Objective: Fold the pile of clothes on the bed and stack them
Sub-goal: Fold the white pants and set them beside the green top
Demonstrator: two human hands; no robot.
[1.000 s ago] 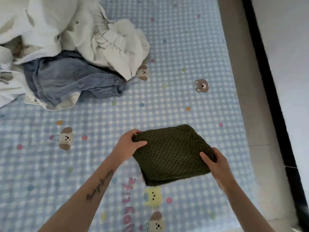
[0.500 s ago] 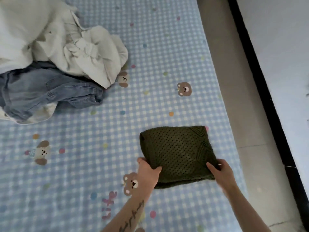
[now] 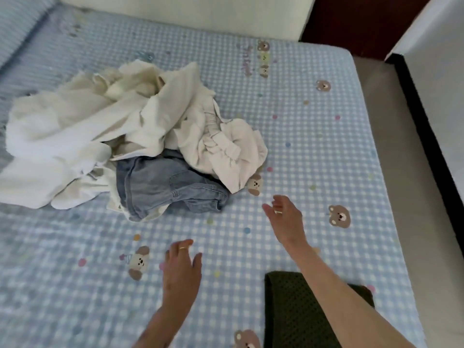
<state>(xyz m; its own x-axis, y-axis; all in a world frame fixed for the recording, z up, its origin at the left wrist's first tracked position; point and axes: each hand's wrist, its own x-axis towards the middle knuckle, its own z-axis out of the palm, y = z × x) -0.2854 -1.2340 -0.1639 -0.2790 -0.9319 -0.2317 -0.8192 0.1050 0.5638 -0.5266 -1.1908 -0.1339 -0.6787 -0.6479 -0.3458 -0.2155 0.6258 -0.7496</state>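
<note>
Both hands empty, fingers loose & spread. Left hand [image 3: 182,268] hovers over the bed sheet [image 3: 313,151], near a bear print. Right hand [image 3: 285,217] reaches fwd toward the pile of clothes [image 3: 120,136], not touching it; ring on a finger of each. Pile sits upper left: cream/white garments heaped, w/ blue denim piece [image 3: 163,187] sticking out at its near edge. Folded dark green knit [image 3: 288,312] lies flat at near right of bed, partly under the right forearm, well apart from pile.
</note>
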